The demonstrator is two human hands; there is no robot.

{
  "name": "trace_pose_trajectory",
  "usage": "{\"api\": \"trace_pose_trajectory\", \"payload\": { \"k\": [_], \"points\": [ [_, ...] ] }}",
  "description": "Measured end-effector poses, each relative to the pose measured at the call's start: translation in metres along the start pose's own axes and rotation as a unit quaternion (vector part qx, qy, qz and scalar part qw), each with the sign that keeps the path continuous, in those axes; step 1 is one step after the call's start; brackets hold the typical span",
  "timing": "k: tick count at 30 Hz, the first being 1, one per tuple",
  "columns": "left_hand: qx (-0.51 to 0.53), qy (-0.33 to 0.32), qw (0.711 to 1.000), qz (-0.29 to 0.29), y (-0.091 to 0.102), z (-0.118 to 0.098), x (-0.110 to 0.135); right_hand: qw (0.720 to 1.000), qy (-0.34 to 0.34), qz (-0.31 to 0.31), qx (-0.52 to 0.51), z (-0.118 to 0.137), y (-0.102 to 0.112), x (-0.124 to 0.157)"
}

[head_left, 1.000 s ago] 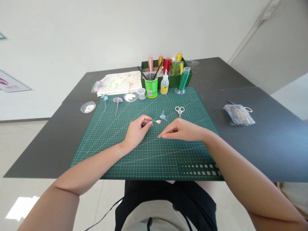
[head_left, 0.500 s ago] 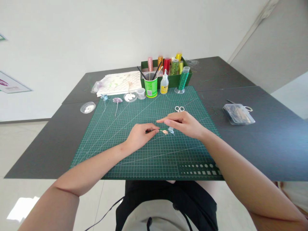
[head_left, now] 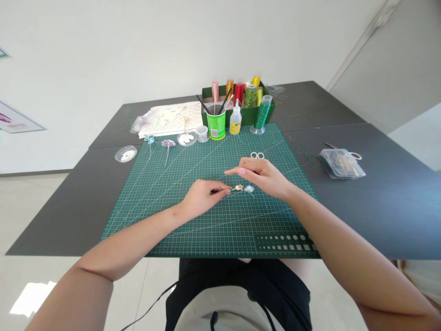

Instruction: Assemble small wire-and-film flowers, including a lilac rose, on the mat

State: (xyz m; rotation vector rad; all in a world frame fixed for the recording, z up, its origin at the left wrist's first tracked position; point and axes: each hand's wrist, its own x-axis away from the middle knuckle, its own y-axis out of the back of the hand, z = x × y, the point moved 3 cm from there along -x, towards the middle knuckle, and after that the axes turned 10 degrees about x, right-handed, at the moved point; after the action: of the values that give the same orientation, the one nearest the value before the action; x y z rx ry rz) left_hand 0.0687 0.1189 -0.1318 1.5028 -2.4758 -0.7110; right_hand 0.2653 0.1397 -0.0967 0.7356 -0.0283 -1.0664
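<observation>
Peach flower (head_left: 239, 187) points rightward, its stem (head_left: 234, 189) pinched in the closed grip of our left hand (head_left: 206, 195); blue flower (head_left: 249, 189) just beyond. Our right hand (head_left: 260, 174), nearer the blue, hovers, index extended; its hold we cannot tell.

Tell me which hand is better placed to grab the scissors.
Right, I'd judge. The right hand is just in front of the white-handled scissors; the left hand is farther away and pinches the peach flower. Whether the right holds anything fine, I can't tell.
</observation>
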Motion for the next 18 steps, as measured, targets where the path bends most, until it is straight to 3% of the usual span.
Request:
{"api": "trace_pose_trajectory", "payload": {
  "k": [18],
  "points": [
    [-0.025, -0.017, 0.999, 0.045, -0.0028, -0.0027, 0.0007, 0.999, -0.006, 0.03, 0.021, -0.0038, -0.0022, 0.0006]
  ]
}}
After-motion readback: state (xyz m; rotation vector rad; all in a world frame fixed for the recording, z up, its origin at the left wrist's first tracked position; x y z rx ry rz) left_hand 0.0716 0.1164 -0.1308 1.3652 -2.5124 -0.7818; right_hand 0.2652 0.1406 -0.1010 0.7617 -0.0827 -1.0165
